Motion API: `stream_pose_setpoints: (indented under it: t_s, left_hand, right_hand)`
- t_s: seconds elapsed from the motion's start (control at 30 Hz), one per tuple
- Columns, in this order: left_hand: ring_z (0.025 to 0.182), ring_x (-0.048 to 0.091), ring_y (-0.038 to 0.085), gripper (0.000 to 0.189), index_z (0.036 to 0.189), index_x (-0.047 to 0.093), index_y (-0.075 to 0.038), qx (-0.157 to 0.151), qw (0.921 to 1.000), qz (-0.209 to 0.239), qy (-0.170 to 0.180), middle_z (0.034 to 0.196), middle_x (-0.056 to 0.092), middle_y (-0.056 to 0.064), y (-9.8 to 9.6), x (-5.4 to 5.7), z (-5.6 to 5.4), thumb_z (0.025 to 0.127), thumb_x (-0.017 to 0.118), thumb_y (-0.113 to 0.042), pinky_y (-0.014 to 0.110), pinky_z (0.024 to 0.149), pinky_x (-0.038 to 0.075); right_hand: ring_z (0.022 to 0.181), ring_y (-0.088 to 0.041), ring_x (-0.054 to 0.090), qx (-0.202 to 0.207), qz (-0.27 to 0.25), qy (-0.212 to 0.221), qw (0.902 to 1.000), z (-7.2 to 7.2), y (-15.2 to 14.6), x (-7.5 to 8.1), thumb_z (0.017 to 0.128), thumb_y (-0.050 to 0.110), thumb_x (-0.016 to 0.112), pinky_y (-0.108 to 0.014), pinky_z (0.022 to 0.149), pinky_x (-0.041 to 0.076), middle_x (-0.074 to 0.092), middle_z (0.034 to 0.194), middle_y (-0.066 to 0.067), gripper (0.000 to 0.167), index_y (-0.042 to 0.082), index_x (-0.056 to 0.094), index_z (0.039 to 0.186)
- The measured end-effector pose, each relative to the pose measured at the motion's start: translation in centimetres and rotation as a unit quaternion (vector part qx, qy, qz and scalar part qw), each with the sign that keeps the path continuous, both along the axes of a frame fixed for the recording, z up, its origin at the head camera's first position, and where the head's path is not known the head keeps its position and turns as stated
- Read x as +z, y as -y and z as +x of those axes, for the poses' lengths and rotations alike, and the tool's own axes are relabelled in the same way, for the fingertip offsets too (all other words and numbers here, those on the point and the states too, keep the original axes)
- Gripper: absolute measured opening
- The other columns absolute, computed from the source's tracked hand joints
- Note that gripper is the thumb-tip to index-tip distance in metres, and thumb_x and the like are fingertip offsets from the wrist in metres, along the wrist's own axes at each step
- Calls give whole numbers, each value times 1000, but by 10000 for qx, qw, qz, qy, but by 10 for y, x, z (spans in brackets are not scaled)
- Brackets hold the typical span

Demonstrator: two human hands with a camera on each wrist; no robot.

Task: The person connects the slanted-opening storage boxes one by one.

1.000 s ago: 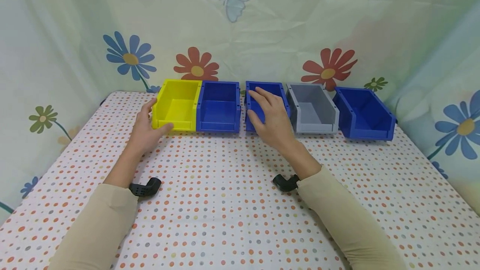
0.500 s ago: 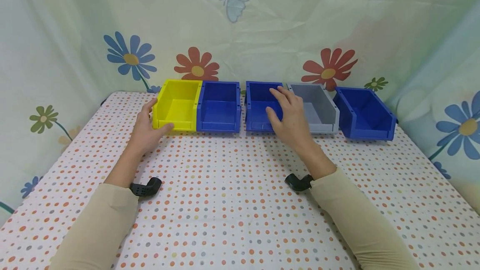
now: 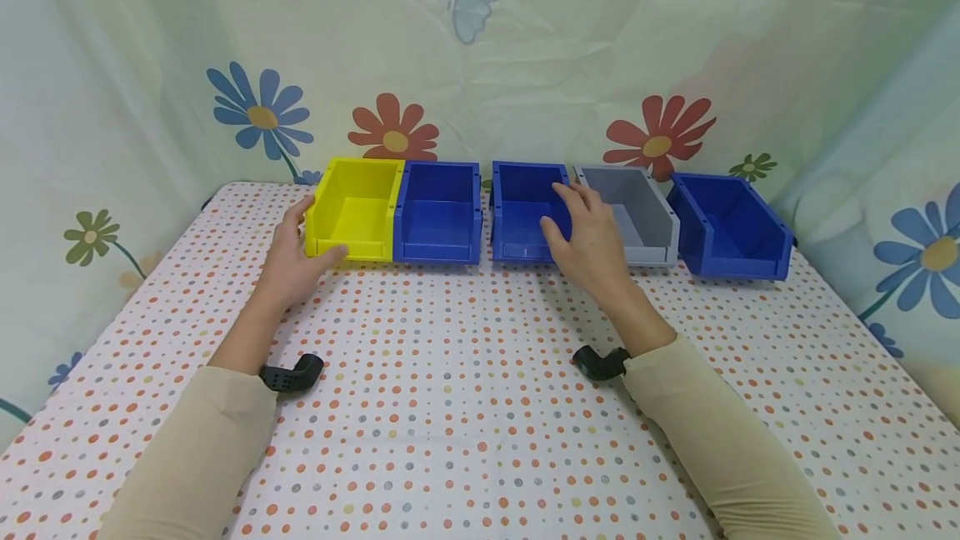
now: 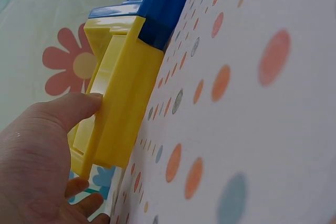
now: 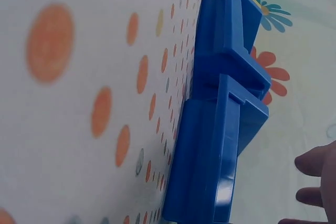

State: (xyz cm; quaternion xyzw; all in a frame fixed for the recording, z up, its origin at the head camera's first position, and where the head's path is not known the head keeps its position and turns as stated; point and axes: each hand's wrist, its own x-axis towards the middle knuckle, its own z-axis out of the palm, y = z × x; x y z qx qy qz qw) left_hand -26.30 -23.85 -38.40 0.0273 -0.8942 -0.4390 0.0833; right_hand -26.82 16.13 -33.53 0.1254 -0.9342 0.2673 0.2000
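Note:
My left hand grips the front left corner of a yellow storage bin. Its thumb lies on the bin's front lip, and the other fingers go around the left side. Against the yellow bin's right side stands a blue bin. My right hand is over the middle blue bin and the grey bin, hiding part of both. Its fingers are spread and slightly bent, with nothing between them. In the right wrist view, those fingers appear apart from the blue bins.
Another blue bin, turned at an angle, ends the row on the right. A narrow gap divides the two left bins from the middle blue one. A dotted cloth covers the table, and a flowered curtain hangs behind.
My right hand has moved right, from over the middle blue bin to where it overlaps the grey one, and has slowed. My left hand and the bins have stayed in place.

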Motion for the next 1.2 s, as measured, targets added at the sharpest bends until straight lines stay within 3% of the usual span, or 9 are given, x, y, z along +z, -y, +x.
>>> stream_pose_setpoints:
  t_s: [0.43, 0.57, 0.73, 0.83, 0.93, 0.97, 1.03, 1.13, 1.2]
  left_hand:
    - [155, 23, 45, 96, 168, 4, -29, 2, 10000, 10, 24, 173, 11, 17, 0, 1, 0, 98, 69, -30, 64, 125, 27]
    - [156, 22, 45, 95, 168, 4, -30, 3, 10000, 43, 37, 173, 11, 17, 1, 2, 0, 98, 69, -29, 64, 125, 27]
    - [156, 23, 45, 96, 168, 4, -30, 2, 10000, 45, 78, 173, 10, 17, 0, 2, 1, 98, 69, -30, 64, 125, 27]
    - [156, 23, 45, 96, 168, 4, -31, 6, 10000, 54, 73, 173, 11, 17, 0, 3, 1, 98, 69, -30, 63, 125, 27]
    - [156, 23, 45, 95, 168, 4, -30, 3, 10000, 57, 72, 173, 11, 17, 0, 2, 0, 98, 69, -30, 63, 125, 27]
    - [156, 22, 45, 95, 168, 4, -30, 1, 10000, 56, 71, 173, 11, 17, 0, 2, 0, 98, 69, -30, 63, 125, 27]
    - [156, 22, 45, 95, 168, 4, -30, -3, 10000, 48, 74, 173, 10, 18, 0, 2, 0, 98, 69, -30, 63, 125, 27]
    - [156, 22, 45, 95, 168, 4, -31, -2, 10000, 38, 65, 173, 10, 17, 0, 1, 0, 98, 69, -31, 63, 125, 27]
    - [156, 22, 45, 96, 168, 4, -31, -1, 10000, 37, 58, 173, 11, 17, 0, 1, 0, 98, 69, -31, 63, 125, 27]
  right_hand:
    - [148, -50, 35, -289, -139, 1134, 9930, -5, -4, 2, 105, 21, 51, -66, 119, 35, 34, 160, -32, 65, -1, 27, 162]
    - [151, -50, 30, -260, -431, 1486, 9876, -10, -8, -1, 104, 17, 48, -67, 121, 32, 32, 162, -31, 65, 1, 25, 163]
    - [151, -46, 32, -231, -883, 1457, 9851, -15, -13, -6, 100, 5, 43, -62, 122, 33, 36, 161, -30, 62, 0, 31, 160]
    - [143, -44, 45, -312, -1002, 1327, 9856, -17, -15, -9, 97, 1, 43, -57, 114, 44, 41, 158, -29, 62, 2, 36, 159]
    - [116, -42, 61, -369, -1141, 1297, 9843, -16, -15, -10, 97, 1, 44, -50, 92, 53, 47, 153, -29, 61, 4, 38, 158]
    - [113, -40, 62, -378, -1188, 1289, 9838, -16, -15, -10, 98, 1, 44, -49, 90, 54, 48, 153, -29, 61, 4, 38, 159]
    - [112, -39, 62, -377, -1339, 1269, 9821, -15, -15, -9, 98, 2, 44, -49, 94, 54, 48, 153, -28, 61, 5, 38, 159]
    - [137, -40, 52, -361, -1553, 1203, 9798, -14, -15, -6, 99, 1, 44, -54, 115, 45, 45, 156, -27, 60, 5, 37, 159]
    - [145, -40, 44, -372, -1639, 1171, 9788, -13, -14, -4, 100, 2, 44, -56, 120, 39, 42, 158, -26, 60, 5, 37, 159]
